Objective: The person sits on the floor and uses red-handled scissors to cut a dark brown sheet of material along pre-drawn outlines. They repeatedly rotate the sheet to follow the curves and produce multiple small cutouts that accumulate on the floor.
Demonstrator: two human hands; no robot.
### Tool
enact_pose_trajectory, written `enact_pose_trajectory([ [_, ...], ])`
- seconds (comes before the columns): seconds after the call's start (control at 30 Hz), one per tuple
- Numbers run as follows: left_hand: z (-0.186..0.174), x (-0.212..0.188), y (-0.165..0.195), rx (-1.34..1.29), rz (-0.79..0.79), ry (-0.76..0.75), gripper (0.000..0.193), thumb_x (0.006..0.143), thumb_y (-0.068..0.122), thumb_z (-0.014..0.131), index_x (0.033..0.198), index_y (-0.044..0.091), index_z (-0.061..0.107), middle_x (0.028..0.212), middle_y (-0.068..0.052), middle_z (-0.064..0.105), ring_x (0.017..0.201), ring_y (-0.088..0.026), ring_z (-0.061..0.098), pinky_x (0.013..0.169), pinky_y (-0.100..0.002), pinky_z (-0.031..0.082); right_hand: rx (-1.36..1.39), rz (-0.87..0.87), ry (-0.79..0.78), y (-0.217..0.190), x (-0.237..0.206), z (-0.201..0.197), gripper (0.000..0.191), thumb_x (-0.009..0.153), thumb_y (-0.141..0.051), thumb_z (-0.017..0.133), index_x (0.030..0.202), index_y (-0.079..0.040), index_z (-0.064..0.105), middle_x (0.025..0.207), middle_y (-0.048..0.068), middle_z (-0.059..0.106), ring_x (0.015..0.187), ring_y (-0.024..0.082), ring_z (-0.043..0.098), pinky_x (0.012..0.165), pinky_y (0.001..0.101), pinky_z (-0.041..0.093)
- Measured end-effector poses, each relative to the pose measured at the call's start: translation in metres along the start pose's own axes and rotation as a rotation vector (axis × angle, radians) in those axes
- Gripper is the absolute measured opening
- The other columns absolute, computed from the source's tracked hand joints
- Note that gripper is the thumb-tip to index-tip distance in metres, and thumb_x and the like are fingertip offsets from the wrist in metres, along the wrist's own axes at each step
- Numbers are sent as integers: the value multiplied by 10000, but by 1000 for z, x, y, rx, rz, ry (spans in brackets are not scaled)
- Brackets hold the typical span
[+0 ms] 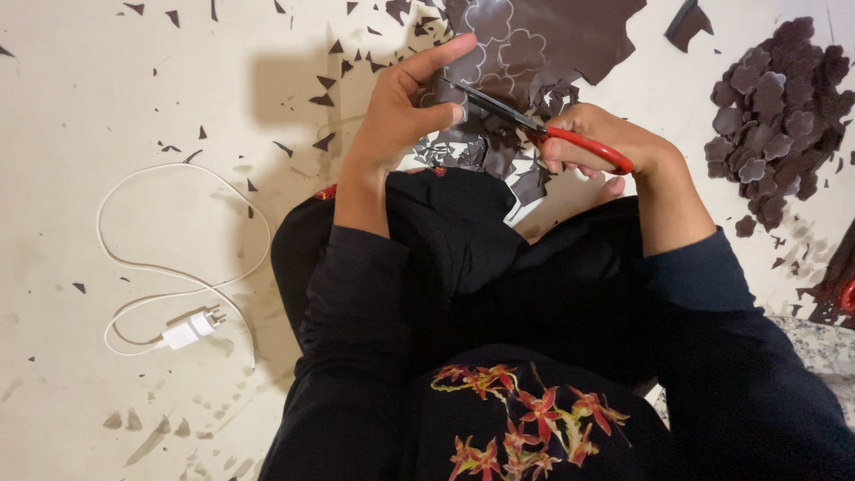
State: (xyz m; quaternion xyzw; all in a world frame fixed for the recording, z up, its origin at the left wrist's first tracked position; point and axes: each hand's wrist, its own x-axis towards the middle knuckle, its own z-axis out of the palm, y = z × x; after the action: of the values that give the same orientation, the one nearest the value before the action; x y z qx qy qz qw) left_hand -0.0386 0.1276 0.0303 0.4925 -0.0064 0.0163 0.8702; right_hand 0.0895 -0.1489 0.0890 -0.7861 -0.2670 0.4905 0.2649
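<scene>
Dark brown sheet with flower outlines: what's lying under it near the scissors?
Under the dark brown sheet, loose dark offcuts lie on the pale floor beside the scissors. Anything beneath its middle is covered.

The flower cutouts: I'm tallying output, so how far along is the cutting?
Done: a pile of cut flowers lies at the right. In hand: the left hand holds the dark sheet while the right hand works red-handled scissors. Left: several outlined flowers remain uncut.

Left hand [396, 107] gripping dark brown sheet [534, 44] marked with flower outlines. Right hand [592, 142] working red-handled scissors [543, 132] into it. Pile of cut flower shapes [775, 107] lying on floor [134, 89], right.
</scene>
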Motion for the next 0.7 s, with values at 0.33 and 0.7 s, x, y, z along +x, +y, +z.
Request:
enact_pose_trajectory([
  [0.33,6,2,9,35,-44,2,673,841,-90,718,1480,30,542,1079,26,714,757,-27,614,710,-203,552,28,-69,-119,-2,4,0,594,926,-622,499,793,-90,730,536,-11,534,449,92,532,427,250,433],
  [0.7,3,0,2,8,-32,-15,673,856,-99,723,1496,21,555,1126,-5,722,819,-49,636,762,-220,564,48,-35,-101,0,2,1,687,893,-709,491,714,-80,703,508,-1,532,391,85,514,366,231,403],
])
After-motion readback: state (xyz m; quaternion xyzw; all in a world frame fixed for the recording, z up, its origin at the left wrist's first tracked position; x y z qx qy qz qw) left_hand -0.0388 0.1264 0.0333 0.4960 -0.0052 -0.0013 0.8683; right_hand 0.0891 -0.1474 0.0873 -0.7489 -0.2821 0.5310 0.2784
